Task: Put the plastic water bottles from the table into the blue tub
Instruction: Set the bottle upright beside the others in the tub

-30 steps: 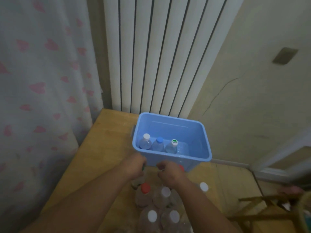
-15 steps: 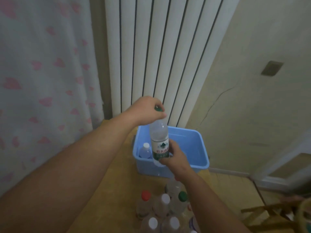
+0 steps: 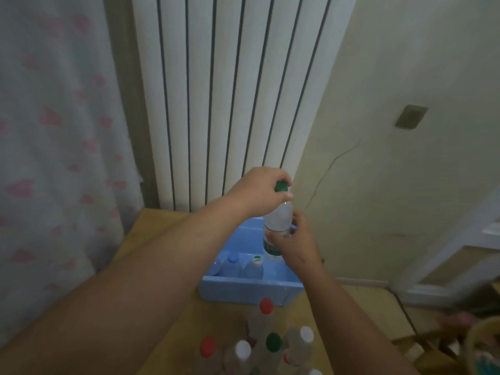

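A clear plastic bottle (image 3: 278, 217) with a green cap and green label hangs upright over the blue tub (image 3: 243, 288). My left hand (image 3: 259, 190) grips it at the cap from above. My right hand (image 3: 293, 239) holds its body from the right side. Inside the tub stand several bottles, one with a blue cap (image 3: 232, 262) and one with a green-and-white cap (image 3: 255, 263). Several more bottles (image 3: 266, 336) with red, white and green caps stand on the wooden table (image 3: 151, 239) in front of the tub.
A white ribbed radiator (image 3: 232, 98) rises behind the table. A curtain with pink hearts (image 3: 54, 144) hangs at the left. A cream wall (image 3: 405, 171) is at the right, with wooden furniture (image 3: 433, 347) low at the right.
Both hands lifted a green-capped bottle from the group on the table and carried it up and forward over the tub. It has shifted a little to the right since half a second ago.
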The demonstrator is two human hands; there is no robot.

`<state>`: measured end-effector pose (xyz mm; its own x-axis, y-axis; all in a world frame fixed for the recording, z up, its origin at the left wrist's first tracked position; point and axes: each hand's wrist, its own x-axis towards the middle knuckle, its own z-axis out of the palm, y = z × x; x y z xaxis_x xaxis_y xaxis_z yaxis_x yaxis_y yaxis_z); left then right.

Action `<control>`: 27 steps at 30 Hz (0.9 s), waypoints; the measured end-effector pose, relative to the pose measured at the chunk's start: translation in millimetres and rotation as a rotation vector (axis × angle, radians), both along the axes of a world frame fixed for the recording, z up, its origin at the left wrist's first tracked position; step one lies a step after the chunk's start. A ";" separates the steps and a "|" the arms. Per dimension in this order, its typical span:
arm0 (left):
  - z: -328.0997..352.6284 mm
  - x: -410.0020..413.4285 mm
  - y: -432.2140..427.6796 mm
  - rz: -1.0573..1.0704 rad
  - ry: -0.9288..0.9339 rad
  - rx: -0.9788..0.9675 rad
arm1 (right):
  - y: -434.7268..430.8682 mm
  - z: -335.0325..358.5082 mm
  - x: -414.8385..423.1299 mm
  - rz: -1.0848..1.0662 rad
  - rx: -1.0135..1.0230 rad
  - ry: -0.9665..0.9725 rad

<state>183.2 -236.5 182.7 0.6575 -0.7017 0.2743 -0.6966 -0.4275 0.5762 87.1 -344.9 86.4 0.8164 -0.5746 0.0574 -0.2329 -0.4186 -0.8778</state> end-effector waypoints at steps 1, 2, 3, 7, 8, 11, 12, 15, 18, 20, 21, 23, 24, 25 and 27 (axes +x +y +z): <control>-7.2 0.8 -9.8 -0.007 0.003 0.015 | -8.5 -3.8 -0.6 0.001 0.008 0.021; -15.7 2.3 -19.9 -0.013 0.012 0.036 | -16.5 -9.0 -1.0 0.001 0.008 0.038; -25.1 3.3 -29.8 -0.021 0.028 0.065 | -24.9 -16.9 -0.7 -0.006 -0.005 0.055; -62.5 7.6 -65.3 -0.055 0.075 0.255 | -52.9 -50.0 4.0 -0.010 0.001 0.148; -72.6 9.1 -72.2 -0.062 0.089 0.295 | -57.9 -58.8 5.4 0.001 0.012 0.173; -104.1 13.0 -85.2 -0.064 0.144 0.378 | -69.4 -87.2 10.5 0.053 0.025 0.233; -114.7 14.7 -87.7 -0.065 0.157 0.404 | -71.7 -95.7 12.3 0.070 0.021 0.256; -143.7 17.6 -91.4 -0.067 0.172 0.480 | -77.5 -116.8 17.9 0.125 0.017 0.324; -167.5 20.3 -91.7 -0.069 0.192 0.520 | -78.5 -131.7 21.9 0.147 0.017 0.378; -178.9 20.9 -91.4 -0.057 0.203 0.528 | -79.6 -140.2 23.1 0.150 0.001 0.401; -182.9 21.0 -91.1 -0.051 0.205 0.526 | -80.5 -143.7 23.6 0.158 -0.011 0.413; -189.5 21.3 -90.4 -0.036 0.218 0.516 | -82.6 -147.4 24.8 0.181 -0.039 0.456; -192.5 21.5 -90.3 -0.034 0.218 0.522 | -83.7 -148.3 25.5 0.189 -0.061 0.487; -195.5 20.8 -90.2 -0.038 0.208 0.537 | -84.5 -149.3 26.1 0.198 -0.089 0.517; -202.8 17.8 -90.9 -0.050 0.174 0.588 | -84.6 -152.0 27.3 0.224 -0.158 0.563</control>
<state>201.1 -327.4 -20.1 0.6201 -0.7343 -0.2761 -0.6412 -0.6772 0.3609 114.4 -429.5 -65.7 0.8459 -0.4055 -0.3465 -0.5332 -0.6257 -0.5694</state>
